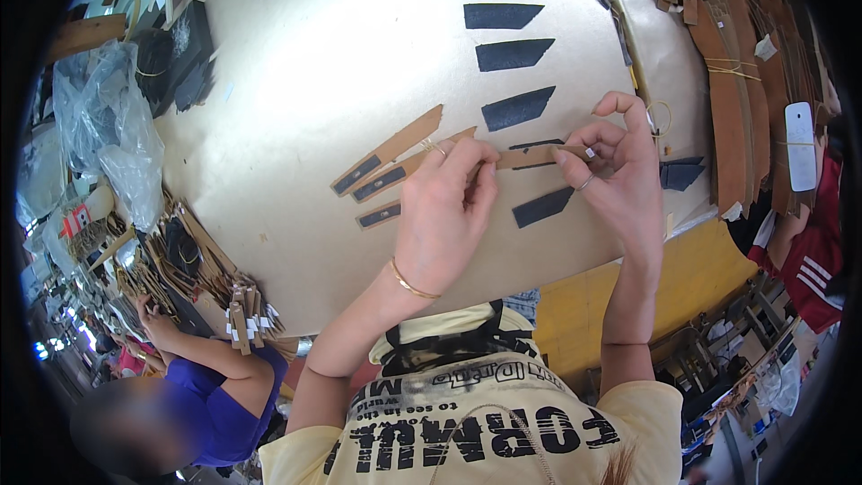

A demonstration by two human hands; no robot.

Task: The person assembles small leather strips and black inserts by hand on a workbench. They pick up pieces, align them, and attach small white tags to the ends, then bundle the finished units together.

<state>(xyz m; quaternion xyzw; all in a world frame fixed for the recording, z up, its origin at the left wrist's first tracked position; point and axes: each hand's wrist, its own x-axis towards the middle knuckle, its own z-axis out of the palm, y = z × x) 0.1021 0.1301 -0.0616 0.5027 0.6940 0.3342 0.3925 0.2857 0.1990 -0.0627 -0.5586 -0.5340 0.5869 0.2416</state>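
Note:
Between my hands a narrow brown strip [525, 158], leather-like, lies over a black piece that shows along both its edges. The fingers of my left hand [449, 202] are closed on its left part. My right hand [620, 175] pinches its right end, beside a small white tag, with the index finger raised and curled. Other black slanted pieces form a column: the top one [503, 15], two more below it, and one [541, 208] nearer me. By my left hand lie brown strips [395, 148] with black patches at their ends; my hand partly covers two of them.
Bundled brown pieces [732, 99] and a white oblong object [800, 146] lie at the right. Black pieces [682, 172] rest beyond my right hand. Clear plastic bags [112, 126] and tagged strips [247, 319] crowd the left edge. A person in purple [229, 404] works at lower left.

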